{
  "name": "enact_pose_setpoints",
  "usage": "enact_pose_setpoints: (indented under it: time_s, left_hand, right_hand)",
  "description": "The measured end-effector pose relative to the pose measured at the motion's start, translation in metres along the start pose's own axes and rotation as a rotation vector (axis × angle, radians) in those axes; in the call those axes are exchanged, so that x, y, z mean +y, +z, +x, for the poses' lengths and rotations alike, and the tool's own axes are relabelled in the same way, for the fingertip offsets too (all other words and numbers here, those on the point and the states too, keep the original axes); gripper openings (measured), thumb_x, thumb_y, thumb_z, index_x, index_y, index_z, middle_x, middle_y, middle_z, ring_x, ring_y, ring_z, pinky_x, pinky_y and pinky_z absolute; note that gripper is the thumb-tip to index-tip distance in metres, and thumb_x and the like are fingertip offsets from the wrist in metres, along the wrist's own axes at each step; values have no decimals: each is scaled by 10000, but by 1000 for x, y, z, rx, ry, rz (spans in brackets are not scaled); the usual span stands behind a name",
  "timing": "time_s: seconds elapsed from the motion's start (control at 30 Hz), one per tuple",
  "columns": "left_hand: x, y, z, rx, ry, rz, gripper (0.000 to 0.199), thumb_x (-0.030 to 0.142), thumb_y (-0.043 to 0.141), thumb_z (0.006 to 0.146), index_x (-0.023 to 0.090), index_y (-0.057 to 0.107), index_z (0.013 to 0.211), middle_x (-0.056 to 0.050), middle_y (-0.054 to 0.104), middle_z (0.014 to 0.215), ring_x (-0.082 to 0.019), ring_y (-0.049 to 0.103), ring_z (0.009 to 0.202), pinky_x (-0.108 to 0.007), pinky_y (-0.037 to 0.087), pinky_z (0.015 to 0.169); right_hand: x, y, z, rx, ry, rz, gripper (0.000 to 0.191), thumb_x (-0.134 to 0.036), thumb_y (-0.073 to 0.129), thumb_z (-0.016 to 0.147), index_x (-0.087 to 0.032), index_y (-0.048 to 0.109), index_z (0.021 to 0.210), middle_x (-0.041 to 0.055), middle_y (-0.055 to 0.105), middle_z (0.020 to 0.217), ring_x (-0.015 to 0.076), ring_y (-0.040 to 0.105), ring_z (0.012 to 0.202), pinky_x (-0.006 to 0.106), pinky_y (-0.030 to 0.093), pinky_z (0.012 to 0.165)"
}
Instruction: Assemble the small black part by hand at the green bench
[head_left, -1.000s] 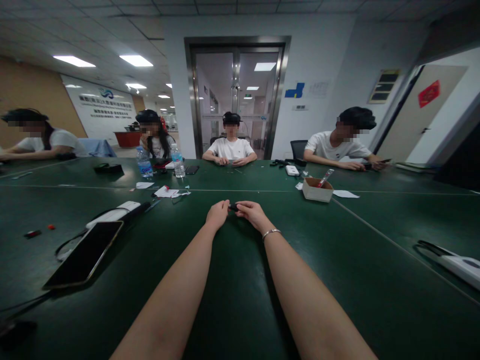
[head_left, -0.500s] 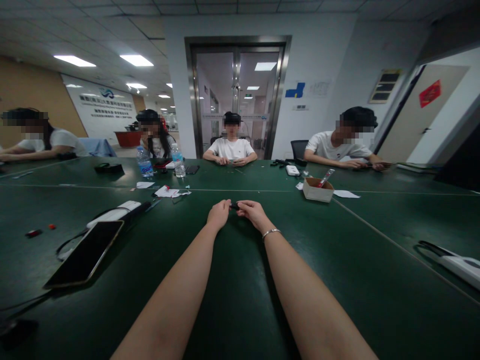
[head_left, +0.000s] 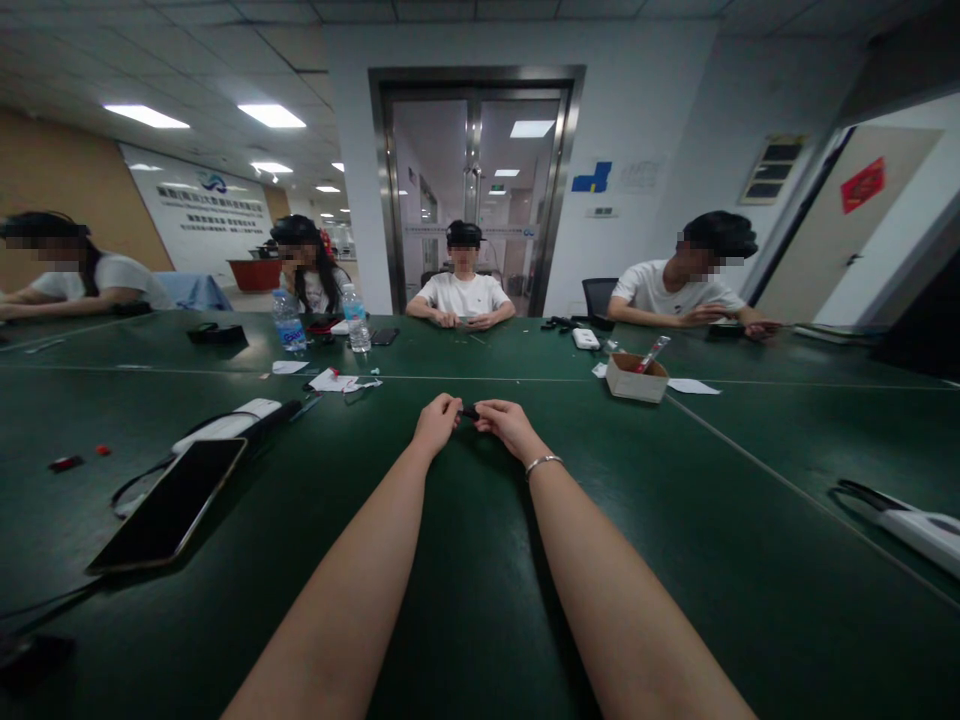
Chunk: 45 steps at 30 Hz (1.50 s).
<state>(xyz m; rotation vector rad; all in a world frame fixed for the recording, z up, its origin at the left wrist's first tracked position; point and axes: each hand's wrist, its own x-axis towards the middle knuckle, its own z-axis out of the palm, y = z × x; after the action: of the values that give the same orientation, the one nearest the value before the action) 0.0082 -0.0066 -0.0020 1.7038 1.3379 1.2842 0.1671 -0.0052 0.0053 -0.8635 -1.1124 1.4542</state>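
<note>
Small black object (head_left: 470, 412) is pinched by left hand (head_left: 437, 424) and right hand (head_left: 511, 428) | held left of open box (head_left: 634, 388) | two-handed handling apparently underway | steady fingertip grip seemingly required

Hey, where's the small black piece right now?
In the head view, the small black piece is near the centre, held between the left hand and the right hand, over the green table.
</note>
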Motion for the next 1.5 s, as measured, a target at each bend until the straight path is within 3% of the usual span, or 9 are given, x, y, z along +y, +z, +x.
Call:
enact_pose_setpoints:
  time_s: [0.13,0.27,0.37,0.5,0.63,0.77,1.07,1.27,1.5]
  left_hand:
    - [2,-1,1,2,61,-87,163,276,488,832,172,565,930,-40,618,896,-128,583,794,-236,452,717]
    - [3,0,-1,-45,-43,-38,252,349,395,875,183,563,962,-7,576,707,-121,539,604,-239,430,598]
    - [1,1,-3,-46,58,-3,189,297,457,843,200,569,960,-1,583,761,-119,546,692,-229,426,661]
    - [-2,2,-1,-33,2,-13,253,368,393,874,195,560,952,2,558,699,-128,531,642,-241,419,623]
    - [-5,1,1,59,2,15,222,274,468,837,192,518,1038,-12,588,784,-135,558,722,-254,423,689]
    - [-7,0,2,8,-47,-17,240,330,422,859,188,517,1028,-7,574,723,-137,537,644,-258,420,636]
    - [0,0,0,6,33,-24,197,295,440,833,203,571,947,0,577,767,-128,540,718,-237,420,683]
    - [0,1,0,-62,-39,-103,242,333,461,827,182,563,986,30,498,585,-111,481,546,-217,378,542]
    - [-4,1,3,-32,-11,-94,243,320,459,824,175,580,977,11,534,650,-113,506,600,-221,394,578]
  right_hand:
    - [1,0,1,21,3,6,75,-67,703,728,-67,655,786,60,637,619,98,588,499,156,512,471]
    - [1,-1,1,16,10,-8,83,-75,711,724,-65,656,785,58,632,607,101,589,493,155,511,465]
    - [1,-1,1,14,5,2,72,-75,706,729,-69,659,783,60,636,618,98,590,497,156,516,476]
    - [0,0,1,-3,12,-6,69,-77,704,731,-64,661,784,62,634,610,97,583,490,154,512,464]
    - [0,1,0,-1,22,-20,73,-80,706,729,-73,661,787,54,631,604,97,581,482,153,509,449]
    - [0,1,1,9,18,-30,78,-72,705,723,-71,660,787,54,630,601,95,579,478,148,503,443]
    - [1,0,2,-4,16,-25,44,-66,682,732,-79,668,772,51,631,596,96,579,484,148,503,449]
    - [1,-1,1,-3,25,-21,68,-68,705,713,-79,668,768,55,635,610,97,579,488,150,504,454]
    - [-1,0,0,-17,37,-17,61,-52,678,735,-68,666,793,65,643,631,94,583,493,145,507,465]
